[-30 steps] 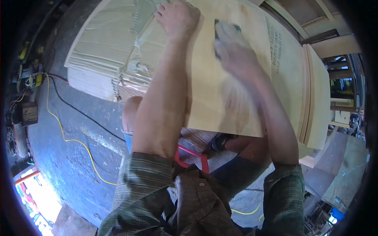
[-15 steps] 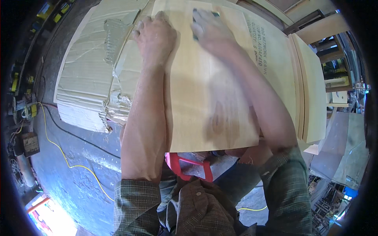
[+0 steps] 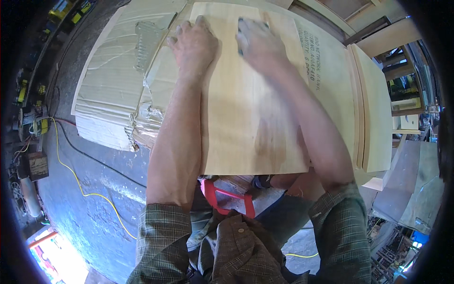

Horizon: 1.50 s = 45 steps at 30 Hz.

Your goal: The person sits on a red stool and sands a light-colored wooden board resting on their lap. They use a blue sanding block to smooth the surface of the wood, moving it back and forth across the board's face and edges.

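A pale wooden board (image 3: 231, 137) lies flat in front of me, its near edge above my lap. At its far left edge is my left hand (image 3: 196, 45), fingers curled and gripping the board there. On the board's far right part my right hand (image 3: 262, 45) presses down, closed over a dark piece of sandpaper (image 3: 241, 22). Only the sandpaper's dark edges show around the fingers; the rest is hidden under the hand. The right forearm's shadow falls across the board's near right part.
Beneath the board lies flattened cardboard (image 3: 109, 85) with torn tape. Stacked pale panels (image 3: 376, 113) stand at the right. A pink plastic frame (image 3: 222, 201) shows below the board's near edge. A yellow cord (image 3: 78, 182) runs along the floor at the left.
My right hand has shifted slightly nearer and to the right over the board with the sandpaper. My left hand keeps its place on the board edge; the whole view has shifted slightly.
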{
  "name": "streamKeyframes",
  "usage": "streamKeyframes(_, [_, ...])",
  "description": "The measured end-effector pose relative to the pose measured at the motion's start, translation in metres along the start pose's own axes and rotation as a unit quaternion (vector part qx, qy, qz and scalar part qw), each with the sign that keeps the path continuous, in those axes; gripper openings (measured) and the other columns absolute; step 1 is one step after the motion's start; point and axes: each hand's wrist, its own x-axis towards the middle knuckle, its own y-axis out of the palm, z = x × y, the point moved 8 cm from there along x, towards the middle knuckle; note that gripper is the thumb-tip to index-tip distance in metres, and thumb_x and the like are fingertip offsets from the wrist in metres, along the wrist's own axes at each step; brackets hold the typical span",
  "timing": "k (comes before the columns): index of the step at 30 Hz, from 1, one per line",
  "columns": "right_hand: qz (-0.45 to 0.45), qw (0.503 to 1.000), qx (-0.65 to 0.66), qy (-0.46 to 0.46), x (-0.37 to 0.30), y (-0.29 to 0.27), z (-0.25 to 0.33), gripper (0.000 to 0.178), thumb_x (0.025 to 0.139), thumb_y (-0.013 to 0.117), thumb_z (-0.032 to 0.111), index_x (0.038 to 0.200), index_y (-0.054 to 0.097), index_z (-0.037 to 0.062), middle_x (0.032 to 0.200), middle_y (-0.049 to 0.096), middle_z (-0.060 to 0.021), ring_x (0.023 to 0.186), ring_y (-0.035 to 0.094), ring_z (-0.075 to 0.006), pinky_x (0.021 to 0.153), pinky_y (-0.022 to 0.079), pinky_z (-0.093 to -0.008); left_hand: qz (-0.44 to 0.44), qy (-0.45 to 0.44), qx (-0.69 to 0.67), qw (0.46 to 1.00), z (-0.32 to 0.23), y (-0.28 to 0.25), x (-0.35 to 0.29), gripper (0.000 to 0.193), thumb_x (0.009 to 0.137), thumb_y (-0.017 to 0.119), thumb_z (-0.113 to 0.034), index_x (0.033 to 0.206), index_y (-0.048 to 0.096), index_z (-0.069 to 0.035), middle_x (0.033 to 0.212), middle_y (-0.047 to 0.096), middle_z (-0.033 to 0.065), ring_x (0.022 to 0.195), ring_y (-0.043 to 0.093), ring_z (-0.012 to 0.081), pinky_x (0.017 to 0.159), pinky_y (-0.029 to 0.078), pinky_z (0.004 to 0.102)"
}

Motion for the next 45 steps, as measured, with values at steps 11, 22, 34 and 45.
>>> streamKeyframes(11, [-0.012,1.000,0.018,0.023,0.005,-0.004,-0.022,0.044,0.098,0.043,0.030,0.135,0.051,0.0087,0.145,0.046,-0.0076,0.136,0.040,-0.0259,0.104,0.035,-0.0536,0.001,0.006,-0.038,0.999,-0.010,-0.002,-0.005,0.032,0.089,0.048,-0.018,0.116,0.059,-0.008,0.122,0.057,0.0180,0.123,0.049,0.0332,0.105,0.031,0.0542])
streamKeyframes(22, [-0.018,0.994,-0.015,-0.103,-0.139,-0.045,0.034,0.046,0.089,0.059,0.019,0.132,0.053,0.0028,0.142,0.048,-0.0146,0.131,0.047,-0.0294,0.108,0.033,-0.0519,0.017,0.003,-0.041,0.999,-0.007,-0.004,-0.006,0.037,0.089,0.047,-0.017,0.123,0.057,-0.006,0.123,0.056,0.0213,0.127,0.046,0.0362,0.107,0.029,0.0576])
streamKeyframes(34, [-0.096,0.995,-0.007,-0.013,-0.023,-0.011,-0.021,0.037,0.093,0.050,0.024,0.123,0.057,0.0030,0.132,0.055,-0.0130,0.123,0.051,-0.0312,0.098,0.041,-0.0507,0.006,0.012,-0.036,0.999,-0.003,0.009,0.003,0.031,0.093,0.043,-0.026,0.117,0.058,-0.015,0.124,0.056,0.0203,0.124,0.049,0.0368,0.104,0.031,0.0569])
streamKeyframes(45, [-0.096,0.993,-0.032,-0.063,-0.052,-0.029,0.020,0.033,0.089,0.058,0.021,0.113,0.064,-0.0006,0.125,0.059,-0.0143,0.116,0.055,-0.0303,0.095,0.044,-0.0460,-0.031,0.024,-0.029,0.999,-0.018,0.000,-0.006,0.035,0.090,0.048,-0.018,0.122,0.055,-0.007,0.123,0.056,0.0221,0.125,0.048,0.0360,0.109,0.030,0.0533])
